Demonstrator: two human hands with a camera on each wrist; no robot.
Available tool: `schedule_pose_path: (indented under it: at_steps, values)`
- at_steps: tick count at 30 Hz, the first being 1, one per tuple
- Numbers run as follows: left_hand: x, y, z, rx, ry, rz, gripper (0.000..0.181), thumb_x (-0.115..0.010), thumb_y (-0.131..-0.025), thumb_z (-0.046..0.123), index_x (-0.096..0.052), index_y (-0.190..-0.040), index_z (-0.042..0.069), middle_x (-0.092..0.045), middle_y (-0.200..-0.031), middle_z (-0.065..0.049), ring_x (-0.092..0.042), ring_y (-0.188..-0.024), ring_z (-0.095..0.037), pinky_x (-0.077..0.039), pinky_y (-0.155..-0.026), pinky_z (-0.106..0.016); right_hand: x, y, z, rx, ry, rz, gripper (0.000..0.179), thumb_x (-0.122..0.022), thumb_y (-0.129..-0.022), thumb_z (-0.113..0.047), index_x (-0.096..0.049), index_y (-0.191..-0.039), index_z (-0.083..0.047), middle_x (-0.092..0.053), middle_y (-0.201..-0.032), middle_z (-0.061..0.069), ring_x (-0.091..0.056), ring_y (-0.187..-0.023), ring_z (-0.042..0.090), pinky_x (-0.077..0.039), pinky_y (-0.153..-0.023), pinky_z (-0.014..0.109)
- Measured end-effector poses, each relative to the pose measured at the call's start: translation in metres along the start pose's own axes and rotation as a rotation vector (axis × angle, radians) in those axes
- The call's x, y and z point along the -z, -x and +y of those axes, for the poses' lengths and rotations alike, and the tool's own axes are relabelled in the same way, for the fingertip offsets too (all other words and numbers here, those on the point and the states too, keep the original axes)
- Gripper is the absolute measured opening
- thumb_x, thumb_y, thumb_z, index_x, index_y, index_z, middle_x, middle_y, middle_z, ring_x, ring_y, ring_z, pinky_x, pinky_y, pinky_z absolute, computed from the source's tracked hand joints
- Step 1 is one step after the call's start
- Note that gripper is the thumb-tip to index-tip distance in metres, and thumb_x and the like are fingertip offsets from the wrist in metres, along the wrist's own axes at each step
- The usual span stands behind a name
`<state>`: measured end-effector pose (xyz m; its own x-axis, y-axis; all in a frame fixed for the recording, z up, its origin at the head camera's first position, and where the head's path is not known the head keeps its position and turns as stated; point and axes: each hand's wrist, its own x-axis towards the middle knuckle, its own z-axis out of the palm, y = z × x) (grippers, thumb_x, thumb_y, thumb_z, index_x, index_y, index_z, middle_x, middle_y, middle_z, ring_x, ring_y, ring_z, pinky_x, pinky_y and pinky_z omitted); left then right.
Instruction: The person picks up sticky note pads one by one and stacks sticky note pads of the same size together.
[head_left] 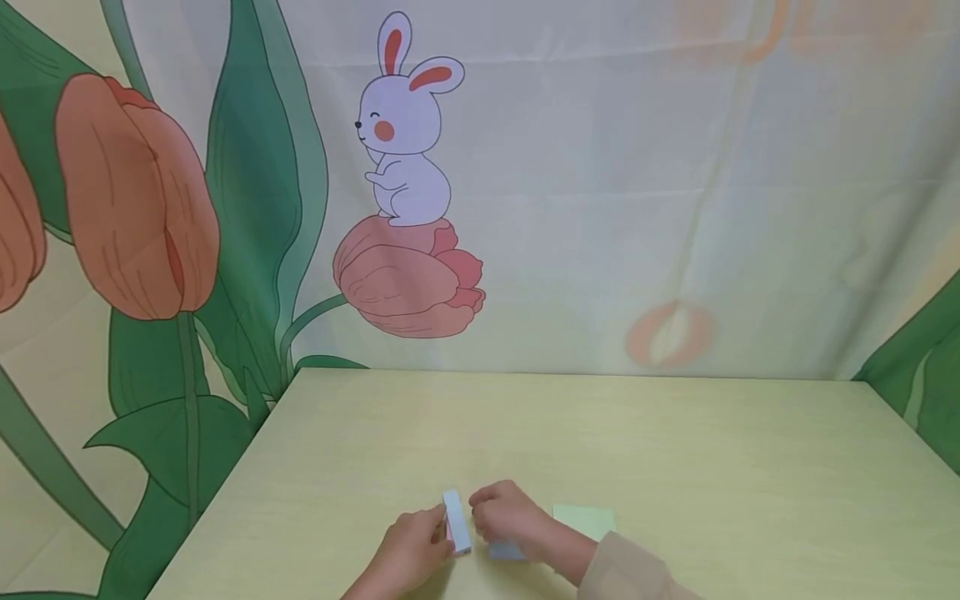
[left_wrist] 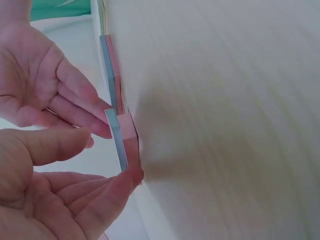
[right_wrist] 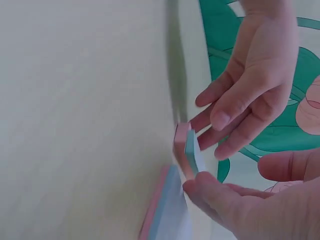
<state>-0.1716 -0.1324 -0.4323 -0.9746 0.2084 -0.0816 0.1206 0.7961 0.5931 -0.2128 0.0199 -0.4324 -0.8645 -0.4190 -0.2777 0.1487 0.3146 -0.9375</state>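
A small narrow block (head_left: 457,523) lies on the table, with a pale blue strip (left_wrist: 116,135) on top of a thicker pink piece (left_wrist: 131,147). From the left side my left hand (head_left: 411,546) touches it with its fingertips, the thumb held away from the fingers. My right hand (head_left: 512,518) hovers just right of the block, fingers extended toward it and thumb apart. Whether those fingertips touch the block I cannot tell. Partly beneath the right hand lies a flat slab (head_left: 507,551), blue over pink, also seen in the right wrist view.
A light green flat square (head_left: 585,521) lies right of the blue slab, partly behind the right forearm. The pale yellow-green table (head_left: 600,433) reaches back to a hanging cloth (head_left: 570,208) printed with tulips and a rabbit.
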Motion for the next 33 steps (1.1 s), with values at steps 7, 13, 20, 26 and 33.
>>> schedule_pose_path:
  at_steps: [7,13,20,26,33]
  values:
    - [-0.001,-0.001,0.001,0.021,0.034,-0.034,0.044,-0.062,-0.078,0.011,-0.049,-0.116,-0.007,-0.061,-0.079,-0.007,-0.044,-0.06,-0.014,-0.036,-0.052,-0.024,-0.002,0.009,-0.004,-0.076,-0.149,-0.097,0.059,-0.043,-0.069,0.0,-0.034,-0.125,0.016,-0.034,-0.048,-0.009,-0.029,-0.044,0.005,-0.046,-0.064,0.026]
    - [-0.001,0.0,0.0,-0.019,0.066,-0.029,0.031,-0.062,-0.078,0.009,-0.055,-0.106,-0.002,-0.066,-0.088,-0.013,-0.047,-0.066,-0.014,-0.038,-0.055,-0.027,-0.008,0.015,-0.005,-0.079,-0.199,-0.111,0.064,-0.038,-0.062,0.005,-0.031,-0.125,0.019,-0.054,-0.099,0.013,-0.025,-0.048,0.006,-0.035,-0.056,0.021]
    - [-0.001,0.001,0.0,-0.068,0.077,-0.029,0.023,-0.062,-0.077,0.008,-0.058,-0.099,0.003,-0.066,-0.095,-0.018,-0.061,-0.086,-0.028,-0.048,-0.066,-0.04,-0.012,0.016,-0.002,-0.101,-0.238,-0.124,0.065,-0.037,-0.061,0.005,-0.031,-0.124,0.018,-0.035,-0.131,0.026,-0.026,-0.051,0.01,-0.037,-0.063,0.026]
    - [-0.001,0.002,0.0,-0.074,0.062,-0.022,0.018,-0.062,-0.077,0.008,-0.058,-0.093,0.002,-0.066,-0.091,-0.016,-0.061,-0.086,-0.03,-0.048,-0.066,-0.039,-0.011,0.017,-0.001,-0.099,-0.232,-0.158,0.064,-0.038,-0.064,0.005,-0.032,-0.126,0.017,-0.03,-0.134,0.03,-0.018,-0.046,0.009,-0.037,-0.067,0.029]
    - [-0.002,0.002,0.002,-0.051,0.061,-0.023,0.017,-0.062,-0.078,0.009,-0.057,-0.092,0.001,-0.064,-0.08,-0.006,-0.05,-0.066,-0.013,-0.041,-0.056,-0.025,-0.012,0.017,-0.003,-0.117,-0.244,-0.162,0.065,-0.039,-0.062,0.004,-0.033,-0.126,0.015,-0.049,-0.063,-0.006,-0.018,-0.043,0.007,-0.036,-0.06,0.025]
